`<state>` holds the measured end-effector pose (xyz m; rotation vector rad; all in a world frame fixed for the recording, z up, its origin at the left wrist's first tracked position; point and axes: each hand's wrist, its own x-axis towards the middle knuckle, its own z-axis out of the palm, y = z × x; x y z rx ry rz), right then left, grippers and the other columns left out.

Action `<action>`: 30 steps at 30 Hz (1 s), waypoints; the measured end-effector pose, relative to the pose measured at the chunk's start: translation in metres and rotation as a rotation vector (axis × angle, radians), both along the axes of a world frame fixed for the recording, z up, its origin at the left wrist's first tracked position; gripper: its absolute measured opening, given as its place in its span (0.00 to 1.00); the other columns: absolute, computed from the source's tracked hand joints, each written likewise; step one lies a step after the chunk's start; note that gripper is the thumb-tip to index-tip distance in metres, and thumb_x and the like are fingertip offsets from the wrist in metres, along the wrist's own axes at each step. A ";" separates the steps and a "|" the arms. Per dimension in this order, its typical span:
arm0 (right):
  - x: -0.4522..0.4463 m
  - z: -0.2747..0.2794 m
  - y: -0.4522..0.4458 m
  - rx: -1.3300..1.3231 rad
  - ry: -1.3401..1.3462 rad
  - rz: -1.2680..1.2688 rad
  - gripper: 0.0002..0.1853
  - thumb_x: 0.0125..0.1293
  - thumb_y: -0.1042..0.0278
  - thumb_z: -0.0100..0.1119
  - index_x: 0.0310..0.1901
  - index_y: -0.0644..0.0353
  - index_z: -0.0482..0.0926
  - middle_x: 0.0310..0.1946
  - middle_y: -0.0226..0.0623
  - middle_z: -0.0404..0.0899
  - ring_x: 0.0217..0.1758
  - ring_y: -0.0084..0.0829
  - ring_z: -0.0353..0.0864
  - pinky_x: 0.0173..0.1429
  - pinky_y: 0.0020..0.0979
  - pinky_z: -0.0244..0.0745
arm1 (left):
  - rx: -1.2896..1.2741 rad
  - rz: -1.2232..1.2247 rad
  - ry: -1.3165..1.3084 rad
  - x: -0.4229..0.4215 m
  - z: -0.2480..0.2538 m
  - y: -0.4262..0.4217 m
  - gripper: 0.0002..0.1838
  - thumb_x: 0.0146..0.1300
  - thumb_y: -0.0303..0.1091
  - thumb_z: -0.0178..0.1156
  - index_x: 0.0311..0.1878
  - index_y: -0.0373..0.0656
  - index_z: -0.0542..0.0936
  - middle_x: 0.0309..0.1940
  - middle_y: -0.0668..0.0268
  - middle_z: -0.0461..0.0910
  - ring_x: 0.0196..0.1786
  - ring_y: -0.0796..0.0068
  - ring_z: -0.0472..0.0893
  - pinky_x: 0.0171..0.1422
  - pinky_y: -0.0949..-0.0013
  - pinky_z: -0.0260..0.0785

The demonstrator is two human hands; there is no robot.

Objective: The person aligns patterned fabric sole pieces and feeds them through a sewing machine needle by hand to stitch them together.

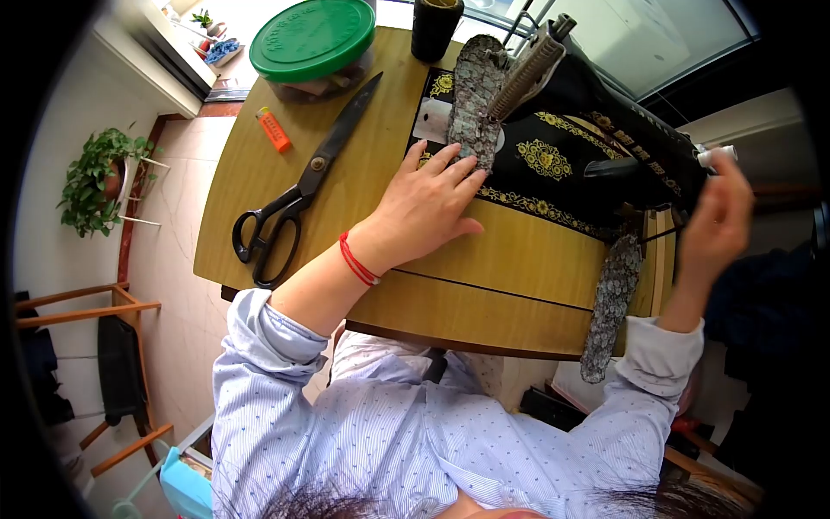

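Observation:
A grey mottled strip (476, 95), fabric by its look, lies on the bed of a black sewing machine (553, 156) with gold ornament, passing by the needle and presser bar. My left hand (424, 203) rests flat, its fingertips on the near end of the strip and its thumb out to the side. At the machine's right end, the curled fingers of my right hand (719, 212) are around a small white handle (716, 156); they are slightly blurred. A second grey mottled strip (613, 303) hangs over the table's front edge, below the machine's right end.
Left on the wooden table (510, 246) lie large black scissors (303, 182) and an orange lighter (273, 130). A green-lidded tub (313, 39) and a dark thread cone (437, 28) stand at the back. A potted plant (105, 180) and wooden chair (125, 363) are at left.

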<state>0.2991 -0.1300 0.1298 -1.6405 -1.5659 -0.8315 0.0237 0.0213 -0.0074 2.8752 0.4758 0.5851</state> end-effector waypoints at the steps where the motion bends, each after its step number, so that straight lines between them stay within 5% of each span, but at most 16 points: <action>1: 0.028 0.012 -0.015 0.008 -0.007 -0.239 0.15 0.73 0.64 0.55 0.56 0.58 0.81 0.54 0.40 0.80 0.54 0.32 0.79 0.58 0.33 0.74 | 0.001 -0.004 -0.001 0.000 0.000 0.000 0.32 0.59 0.51 0.64 0.62 0.42 0.73 0.63 0.59 0.72 0.69 0.57 0.67 0.72 0.46 0.55; 2: 0.061 0.022 -0.027 -0.011 0.022 -0.439 0.19 0.74 0.58 0.54 0.59 0.59 0.79 0.55 0.39 0.80 0.55 0.32 0.78 0.61 0.33 0.72 | -0.001 -0.006 -0.005 0.000 -0.002 0.001 0.32 0.59 0.52 0.63 0.62 0.42 0.73 0.63 0.60 0.72 0.69 0.57 0.67 0.72 0.46 0.55; 4: 0.126 0.022 -0.045 0.011 0.139 -0.355 0.23 0.75 0.53 0.51 0.61 0.61 0.77 0.56 0.39 0.80 0.57 0.31 0.77 0.62 0.31 0.70 | 0.000 -0.009 -0.013 0.000 -0.002 0.002 0.32 0.59 0.52 0.63 0.62 0.42 0.73 0.63 0.60 0.72 0.69 0.57 0.67 0.72 0.46 0.55; 6: 0.154 0.013 -0.054 -0.151 0.788 -0.377 0.26 0.75 0.51 0.50 0.61 0.66 0.76 0.56 0.40 0.79 0.58 0.31 0.77 0.64 0.29 0.68 | -0.004 -0.009 -0.009 0.000 -0.001 0.003 0.32 0.60 0.52 0.63 0.63 0.43 0.73 0.63 0.60 0.72 0.69 0.57 0.67 0.72 0.46 0.55; 24: 0.127 -0.060 -0.094 0.135 0.675 -0.401 0.22 0.76 0.58 0.49 0.61 0.68 0.72 0.53 0.40 0.78 0.55 0.30 0.75 0.61 0.29 0.68 | 0.009 -0.010 0.008 -0.001 0.000 0.002 0.31 0.61 0.51 0.62 0.63 0.42 0.73 0.64 0.60 0.72 0.70 0.57 0.66 0.72 0.47 0.54; 30: 0.130 -0.095 -0.128 -0.068 0.677 -0.394 0.19 0.75 0.59 0.50 0.57 0.67 0.73 0.51 0.40 0.80 0.54 0.30 0.77 0.58 0.29 0.69 | 0.024 -0.005 0.003 0.000 -0.001 0.002 0.31 0.61 0.51 0.62 0.63 0.42 0.73 0.64 0.61 0.72 0.69 0.57 0.67 0.72 0.47 0.54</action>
